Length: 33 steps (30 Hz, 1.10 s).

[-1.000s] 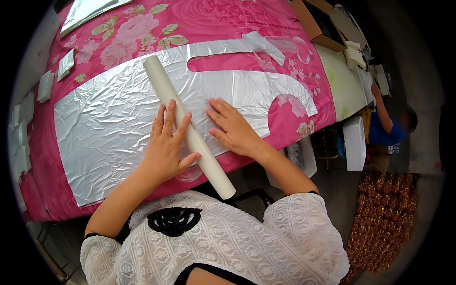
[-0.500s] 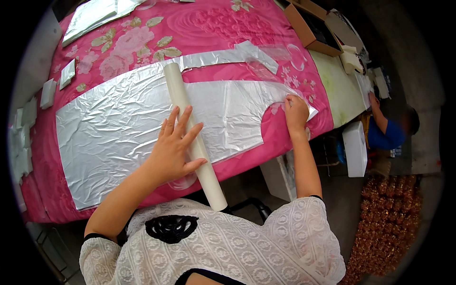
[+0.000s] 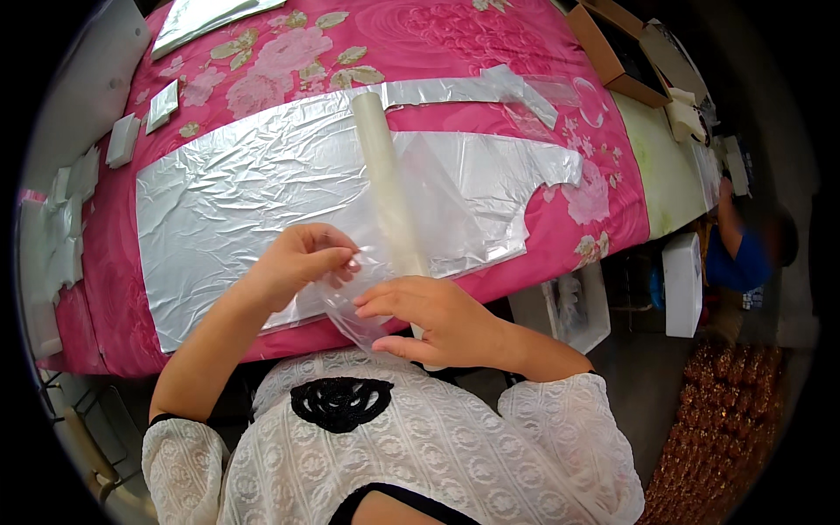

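Note:
My left hand is closed, its thumb and fingertips pinching the edge of a clear plastic film. The film hangs in loose folds between my hands and spreads across a long pale roll. My right hand is beside the film's bunched edge, over the roll's near end, with thumb and fingers apart. Beneath lies a large crinkled silver sheet with a curved cut-out at its right end. A narrow silver strip runs along its far side.
A pink floral cloth covers the table. Folded silver packets lie at the left, and a silver stack at the far left. An open cardboard box stands far right. Beyond the right edge, a person in blue works near a white box.
My right hand has left the silver sheet's right end and come to the roll's near end. My left hand has lifted off the roll and now pinches clear film, which lies spread across it.

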Each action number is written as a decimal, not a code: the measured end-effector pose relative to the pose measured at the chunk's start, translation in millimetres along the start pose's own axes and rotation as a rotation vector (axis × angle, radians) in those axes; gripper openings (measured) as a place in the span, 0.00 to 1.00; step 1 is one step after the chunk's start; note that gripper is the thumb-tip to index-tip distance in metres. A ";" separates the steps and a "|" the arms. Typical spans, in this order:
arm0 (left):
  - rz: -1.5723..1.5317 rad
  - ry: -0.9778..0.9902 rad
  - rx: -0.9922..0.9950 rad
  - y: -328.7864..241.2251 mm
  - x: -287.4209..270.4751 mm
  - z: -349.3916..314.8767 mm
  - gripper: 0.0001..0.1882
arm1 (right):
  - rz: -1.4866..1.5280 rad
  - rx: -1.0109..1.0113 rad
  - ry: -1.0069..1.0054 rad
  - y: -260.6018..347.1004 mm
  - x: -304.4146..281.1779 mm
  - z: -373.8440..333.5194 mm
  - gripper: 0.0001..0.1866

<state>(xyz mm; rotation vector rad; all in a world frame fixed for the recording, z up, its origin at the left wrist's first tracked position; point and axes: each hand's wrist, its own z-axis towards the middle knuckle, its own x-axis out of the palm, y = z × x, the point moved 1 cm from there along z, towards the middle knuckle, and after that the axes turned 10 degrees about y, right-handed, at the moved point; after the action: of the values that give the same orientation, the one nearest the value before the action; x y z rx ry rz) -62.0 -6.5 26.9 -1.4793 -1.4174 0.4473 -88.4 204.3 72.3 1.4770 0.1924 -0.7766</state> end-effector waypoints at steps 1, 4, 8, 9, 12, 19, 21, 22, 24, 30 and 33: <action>0.004 -0.080 -0.014 -1.4 -20.0 -16.1 0.08 | -0.060 0.022 -0.029 5.1 -3.9 -4.2 0.16; 0.141 -0.207 -0.025 4.3 -87.1 -65.1 0.07 | -0.331 0.256 -0.140 5.9 -10.6 -25.8 0.17; 0.379 -0.362 -0.149 4.8 -127.7 -112.5 0.06 | -0.409 0.679 -0.035 -3.8 -4.4 -43.5 0.24; 0.430 -0.405 -0.169 3.8 -131.8 -120.8 0.06 | -0.306 0.776 0.072 -5.2 -1.3 -44.5 0.25; 0.789 -0.570 -0.107 6.9 -152.8 -135.3 0.09 | -0.113 0.847 0.171 -11.4 16.6 -49.5 0.29; 1.427 -0.598 0.374 -24.8 -30.1 -60.4 0.19 | 0.008 0.857 0.122 -18.0 23.2 -55.4 0.25; 1.352 -0.483 0.541 -12.1 1.8 -25.5 0.23 | 0.027 0.853 0.129 -19.6 22.8 -55.4 0.25; 1.343 -0.443 0.595 -4.9 12.7 -9.5 0.25 | 0.039 0.851 0.134 -20.4 22.6 -56.0 0.25; 1.304 -0.425 0.569 10.3 26.4 15.7 0.29 | 0.069 0.855 0.148 -18.6 19.4 -54.7 0.25; 1.541 -0.429 0.375 47.5 28.7 41.7 0.39 | 0.092 0.906 0.254 -21.1 14.0 -55.7 0.27; 1.540 -0.394 0.367 44.1 30.0 39.7 0.43 | 0.235 0.876 0.280 -37.2 1.4 -51.3 0.27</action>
<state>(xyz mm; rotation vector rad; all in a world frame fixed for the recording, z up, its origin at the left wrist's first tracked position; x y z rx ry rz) -63.4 44.3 -16.0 -1.9654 -0.1070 1.8691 -91.3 255.2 34.6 2.3882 -0.1385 -0.4628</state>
